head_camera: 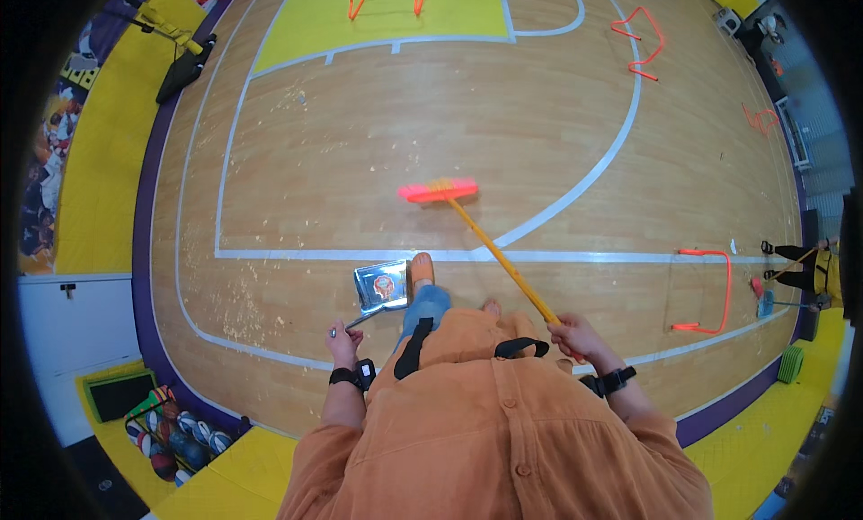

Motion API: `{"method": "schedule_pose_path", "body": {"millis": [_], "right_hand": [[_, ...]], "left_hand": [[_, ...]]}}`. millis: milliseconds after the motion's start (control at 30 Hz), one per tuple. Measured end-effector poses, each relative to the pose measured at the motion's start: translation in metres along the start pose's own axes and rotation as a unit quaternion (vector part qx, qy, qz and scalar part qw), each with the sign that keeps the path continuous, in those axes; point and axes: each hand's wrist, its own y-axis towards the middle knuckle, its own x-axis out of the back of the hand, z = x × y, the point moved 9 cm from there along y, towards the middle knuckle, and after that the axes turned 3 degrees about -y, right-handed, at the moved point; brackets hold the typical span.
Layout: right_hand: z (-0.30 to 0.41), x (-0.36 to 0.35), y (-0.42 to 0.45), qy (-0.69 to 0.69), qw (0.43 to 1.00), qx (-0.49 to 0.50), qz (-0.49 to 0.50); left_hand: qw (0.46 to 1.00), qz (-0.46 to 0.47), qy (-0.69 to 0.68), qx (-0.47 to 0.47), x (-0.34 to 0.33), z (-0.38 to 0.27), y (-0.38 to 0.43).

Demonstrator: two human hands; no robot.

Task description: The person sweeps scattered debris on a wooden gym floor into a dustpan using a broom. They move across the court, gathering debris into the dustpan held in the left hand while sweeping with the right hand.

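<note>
In my right hand (573, 336) is the yellow handle of a broom (502, 258). Its pink and orange bristle head (439, 190) lies out ahead of me over the wood-look court floor, slightly blurred. My left hand (344, 340) grips the thin handle of a long-handled dustpan (364, 318). The shiny silver pan (363, 283), with a printed emblem, rests on the floor beside my left foot (422, 269). Pale crumb-like debris (253, 304) is scattered thickly to the left of the pan, with more bits farther ahead.
Orange-red hurdles (727, 294) stand at right and ahead. At the far right, another person (826, 274) holds a broom and a blue dustpan (765, 305). A rack of basketballs (182, 439) is at lower left. A black hoop base (187, 68) stands by the yellow-padded wall (101, 183).
</note>
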Motion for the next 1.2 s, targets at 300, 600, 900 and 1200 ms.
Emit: {"method": "schedule_pose_path", "body": {"millis": [300, 600, 900, 1200], "right_hand": [[0.135, -0.009, 0.141, -0.163, 0.978, 0.054, -0.121], [0.036, -0.041, 0.091, -0.175, 0.975, -0.032, -0.133], [-0.09, -0.089, -0.084, -0.063, 0.984, -0.092, -0.142], [-0.077, -0.045, -0.055, 0.056, 0.962, -0.082, -0.255]], "left_hand": [[0.999, 0.029, 0.032, 0.018, -0.019, -0.062, 0.064], [0.995, 0.074, 0.069, 0.019, -0.051, -0.109, 0.112], [0.988, 0.1, 0.121, 0.009, -0.091, -0.103, 0.16], [0.975, 0.16, 0.153, -0.001, -0.14, -0.102, 0.128]]}}
